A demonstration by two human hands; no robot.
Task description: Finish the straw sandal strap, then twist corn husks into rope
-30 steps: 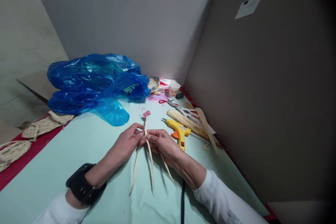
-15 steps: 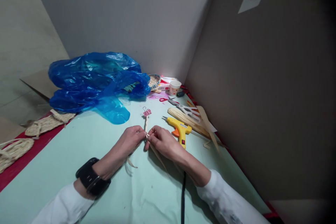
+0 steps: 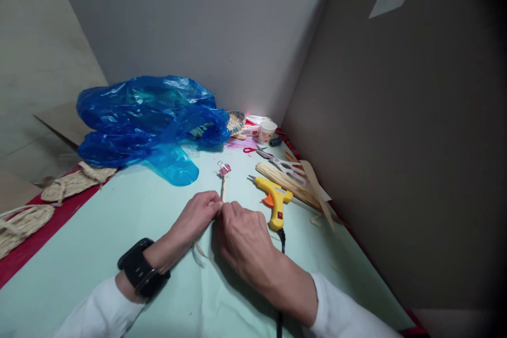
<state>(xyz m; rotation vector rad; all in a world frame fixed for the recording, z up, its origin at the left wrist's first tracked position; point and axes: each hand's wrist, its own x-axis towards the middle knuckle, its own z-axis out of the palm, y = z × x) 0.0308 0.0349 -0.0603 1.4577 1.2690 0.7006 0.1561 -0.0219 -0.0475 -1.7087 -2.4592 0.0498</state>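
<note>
Left hand (image 3: 197,215) and right hand (image 3: 250,235) are pinching braid (image 3: 224,189), probably keeping it taut from clip (image 3: 225,170) at 12 o'clock.

And there the lone head view looked forward and down from above the near side of the pale green surface (image 3: 158,232), the wrists close below it, facing the corner where the grey wall (image 3: 190,21) met the brown wall (image 3: 396,132) farther off.

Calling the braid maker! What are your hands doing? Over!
Left hand, right hand: both gripping the braid. Pink clip at its far end. Glue gun beside right hand, not touching. Over.
</note>
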